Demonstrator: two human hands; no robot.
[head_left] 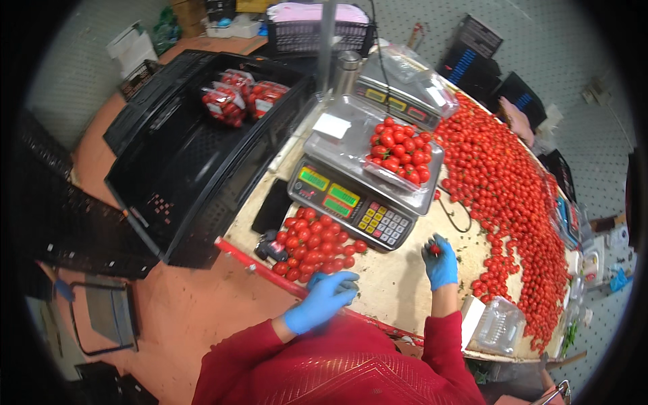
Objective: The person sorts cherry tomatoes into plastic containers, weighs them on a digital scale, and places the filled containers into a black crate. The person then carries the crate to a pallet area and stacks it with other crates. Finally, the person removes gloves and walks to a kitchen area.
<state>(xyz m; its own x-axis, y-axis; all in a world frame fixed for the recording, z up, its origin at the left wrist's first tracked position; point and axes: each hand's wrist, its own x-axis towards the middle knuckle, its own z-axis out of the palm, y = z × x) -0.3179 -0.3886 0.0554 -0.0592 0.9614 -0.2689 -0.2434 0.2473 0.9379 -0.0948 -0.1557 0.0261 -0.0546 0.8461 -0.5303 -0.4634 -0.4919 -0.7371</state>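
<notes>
My right hand [441,264], in a blue glove, is closed on a small red cherry tomato [435,250] above the bare part of the table. My left hand [327,297], gloved the same way, hovers by the table's front edge with its fingers apart; nothing shows in it. Just beyond it lies a group of larger red tomatoes [314,244]. Past these stands a scale [351,202] with lit green displays and a keypad. On its metal pan rests a clear plastic punnet [395,177] heaped with cherry tomatoes, beside a white card [331,126].
A big pile of cherry tomatoes [503,179] covers the table's right side. Empty clear punnets [500,325] lie near my right arm. At left, a black crate [182,158] holds several packed punnets [226,101]. A metal flask [347,73] and pole [327,47] rise behind the scale.
</notes>
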